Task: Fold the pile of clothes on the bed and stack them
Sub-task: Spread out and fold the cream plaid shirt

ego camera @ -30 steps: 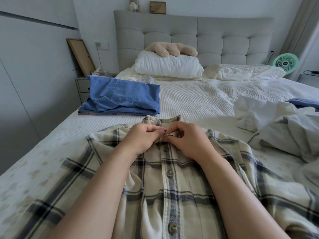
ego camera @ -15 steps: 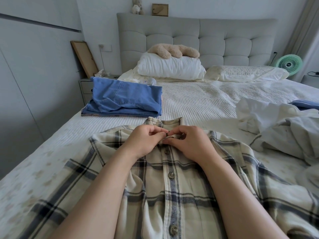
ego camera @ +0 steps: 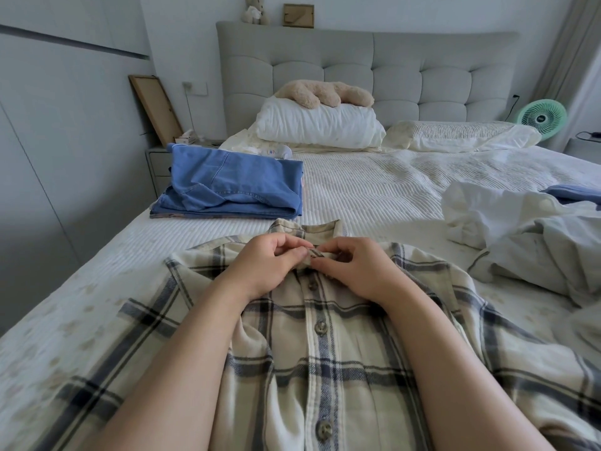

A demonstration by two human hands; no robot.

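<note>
A cream plaid shirt (ego camera: 325, 362) with dark blue checks lies flat, front up, on the white bed (ego camera: 374, 190). Its placket is buttoned below the collar. My left hand (ego camera: 266, 265) and my right hand (ego camera: 354, 268) meet at the collar and pinch the fabric at the top button between fingertips. A folded blue denim stack (ego camera: 231, 183) rests at the far left of the bed. A crumpled heap of white and pale grey clothes (ego camera: 527, 236) lies at the right, with a blue piece (ego camera: 575, 193) behind it.
White pillows (ego camera: 318, 126) and a beige plush toy (ego camera: 322, 92) sit against the grey headboard (ego camera: 367, 63). A nightstand (ego camera: 159, 164) stands left of the bed, a green fan (ego camera: 541, 117) at the far right. A wooden frame (ego camera: 154, 109) leans on the left wall.
Both hands have stayed at the collar, with the fingers shifting slightly on the top button. The view has tilted a little downward.
</note>
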